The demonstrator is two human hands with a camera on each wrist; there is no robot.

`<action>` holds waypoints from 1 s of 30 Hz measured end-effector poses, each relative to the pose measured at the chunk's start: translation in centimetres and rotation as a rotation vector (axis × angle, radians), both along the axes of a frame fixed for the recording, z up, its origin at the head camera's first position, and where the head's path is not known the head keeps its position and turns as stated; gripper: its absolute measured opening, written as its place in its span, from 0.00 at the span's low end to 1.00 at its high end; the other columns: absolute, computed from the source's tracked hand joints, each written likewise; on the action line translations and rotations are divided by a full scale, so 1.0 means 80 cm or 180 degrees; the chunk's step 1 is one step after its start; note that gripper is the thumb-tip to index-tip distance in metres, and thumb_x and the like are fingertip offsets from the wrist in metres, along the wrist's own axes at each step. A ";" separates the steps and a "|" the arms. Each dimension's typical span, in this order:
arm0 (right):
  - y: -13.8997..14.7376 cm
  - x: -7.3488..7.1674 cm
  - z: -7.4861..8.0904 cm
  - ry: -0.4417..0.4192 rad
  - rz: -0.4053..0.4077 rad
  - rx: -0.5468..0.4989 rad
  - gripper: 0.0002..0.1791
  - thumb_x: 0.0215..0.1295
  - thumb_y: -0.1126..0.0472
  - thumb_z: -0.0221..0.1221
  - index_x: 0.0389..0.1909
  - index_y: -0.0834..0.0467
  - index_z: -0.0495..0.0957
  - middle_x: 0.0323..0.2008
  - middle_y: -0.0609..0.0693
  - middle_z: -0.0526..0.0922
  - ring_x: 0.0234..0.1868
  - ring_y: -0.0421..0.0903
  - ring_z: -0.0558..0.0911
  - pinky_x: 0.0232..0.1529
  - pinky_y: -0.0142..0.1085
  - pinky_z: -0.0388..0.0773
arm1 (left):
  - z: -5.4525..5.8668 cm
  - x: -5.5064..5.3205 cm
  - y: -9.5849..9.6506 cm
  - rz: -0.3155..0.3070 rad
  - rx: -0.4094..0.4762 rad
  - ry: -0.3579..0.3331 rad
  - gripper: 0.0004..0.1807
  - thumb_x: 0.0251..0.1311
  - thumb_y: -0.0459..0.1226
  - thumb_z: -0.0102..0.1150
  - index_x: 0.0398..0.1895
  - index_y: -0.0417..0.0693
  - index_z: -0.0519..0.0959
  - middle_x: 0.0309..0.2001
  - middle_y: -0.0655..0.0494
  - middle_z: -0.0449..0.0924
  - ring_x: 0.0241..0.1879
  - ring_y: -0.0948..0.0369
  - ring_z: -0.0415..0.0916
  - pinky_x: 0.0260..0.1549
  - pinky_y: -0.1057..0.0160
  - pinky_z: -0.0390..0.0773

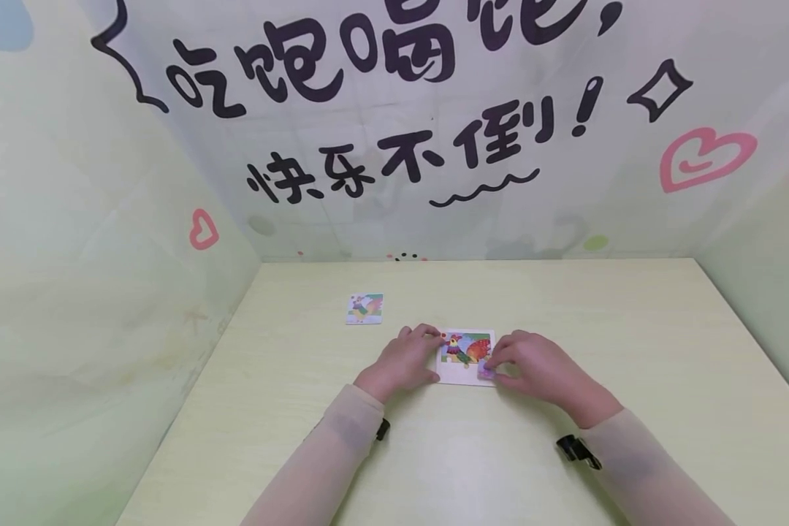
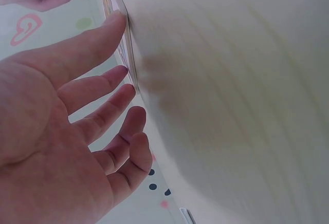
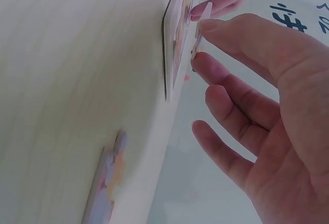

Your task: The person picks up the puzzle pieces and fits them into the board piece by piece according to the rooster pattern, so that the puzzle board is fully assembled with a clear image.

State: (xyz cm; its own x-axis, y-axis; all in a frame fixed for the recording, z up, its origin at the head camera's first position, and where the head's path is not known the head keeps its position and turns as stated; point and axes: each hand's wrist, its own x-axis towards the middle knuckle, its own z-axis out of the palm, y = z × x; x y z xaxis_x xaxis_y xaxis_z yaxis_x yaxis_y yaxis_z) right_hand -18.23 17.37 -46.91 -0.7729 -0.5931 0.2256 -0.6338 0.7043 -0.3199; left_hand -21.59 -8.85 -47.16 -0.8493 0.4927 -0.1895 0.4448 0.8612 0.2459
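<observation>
A small puzzle board (image 1: pixel 456 374) with a white frame lies on the table, its upper part filled by a colourful rooster picture. At its left edge is my left hand (image 1: pixel 404 359), the thumb by the near corner and fingertips by the far one. In the left wrist view, that thumb (image 2: pixel 85 47) touches the board's edge, and the other fingers are loosely extended. My right hand (image 1: pixel 539 369) pinches a purplish puzzle piece (image 1: pixel 484 371) between thumb and fingertips, over the board's lower right. Seen from the right wrist, the piece (image 3: pixel 202 29) is tilted above the board's face.
A picture card (image 1: pixel 364 309) with a paler rooster lies on the table, behind and left of the board. More puzzle pieces (image 3: pixel 105 188) lie flat on the table in the right wrist view. A printed backdrop (image 1: pixel 394 226) rises behind the table (image 1: pixel 598 307).
</observation>
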 end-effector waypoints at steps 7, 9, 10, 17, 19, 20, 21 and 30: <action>-0.019 -0.007 -0.004 -0.0052 -0.0003 0.0046 0.07 0.56 0.59 0.76 0.35 0.47 0.92 0.39 0.42 0.88 0.41 0.42 0.82 0.45 0.41 0.83 | 0.000 -0.001 0.000 0.0025 -0.0010 0.0006 0.39 0.58 0.47 0.75 0.74 0.56 0.72 0.74 0.59 0.67 0.65 0.52 0.68 0.60 0.52 0.77; -0.024 -0.009 -0.006 -0.0048 0.0029 0.0032 0.06 0.56 0.59 0.76 0.35 0.48 0.92 0.40 0.43 0.88 0.41 0.43 0.82 0.44 0.41 0.83 | 0.000 -0.001 0.000 0.0042 -0.0015 -0.0016 0.39 0.59 0.47 0.75 0.74 0.57 0.72 0.74 0.60 0.67 0.65 0.52 0.67 0.60 0.52 0.77; -0.027 -0.009 -0.006 -0.0036 0.0047 0.0029 0.06 0.56 0.58 0.75 0.35 0.48 0.92 0.41 0.43 0.89 0.41 0.43 0.82 0.44 0.41 0.83 | -0.001 -0.001 0.000 0.0043 -0.0018 -0.0019 0.39 0.59 0.47 0.75 0.74 0.57 0.72 0.74 0.60 0.67 0.65 0.52 0.67 0.60 0.52 0.77; -0.044 -0.015 -0.010 0.0070 0.0125 0.0056 0.05 0.56 0.59 0.75 0.34 0.48 0.92 0.39 0.43 0.88 0.40 0.43 0.83 0.45 0.40 0.83 | -0.003 -0.001 0.000 -0.0016 -0.0025 0.0039 0.38 0.59 0.47 0.75 0.74 0.57 0.73 0.74 0.59 0.67 0.64 0.52 0.68 0.58 0.52 0.77; -0.048 -0.016 -0.011 0.0092 0.0151 0.0060 0.05 0.56 0.60 0.75 0.34 0.48 0.92 0.37 0.42 0.88 0.40 0.43 0.83 0.45 0.40 0.83 | -0.003 -0.002 -0.001 -0.0026 -0.0041 0.0056 0.38 0.59 0.47 0.75 0.74 0.57 0.73 0.74 0.59 0.67 0.64 0.52 0.68 0.58 0.53 0.78; -0.050 -0.017 -0.011 0.0094 0.0163 0.0058 0.05 0.56 0.60 0.75 0.34 0.49 0.92 0.37 0.42 0.87 0.39 0.43 0.83 0.45 0.41 0.83 | -0.002 -0.002 -0.001 -0.0030 -0.0052 0.0057 0.38 0.59 0.47 0.75 0.74 0.57 0.73 0.74 0.60 0.67 0.64 0.52 0.68 0.58 0.53 0.78; -0.052 -0.018 -0.011 0.0096 0.0176 0.0063 0.05 0.55 0.60 0.75 0.34 0.49 0.92 0.36 0.43 0.87 0.40 0.43 0.83 0.45 0.41 0.83 | -0.003 -0.002 -0.001 -0.0032 -0.0059 0.0059 0.38 0.59 0.48 0.75 0.74 0.57 0.73 0.74 0.60 0.67 0.64 0.52 0.68 0.58 0.53 0.78; -0.067 -0.020 -0.015 0.0129 0.0171 0.0183 0.05 0.54 0.60 0.76 0.33 0.49 0.92 0.36 0.44 0.88 0.40 0.45 0.85 0.47 0.45 0.84 | -0.005 -0.004 -0.001 -0.0060 -0.0049 0.0071 0.38 0.59 0.48 0.75 0.73 0.57 0.73 0.74 0.59 0.67 0.63 0.52 0.68 0.56 0.54 0.78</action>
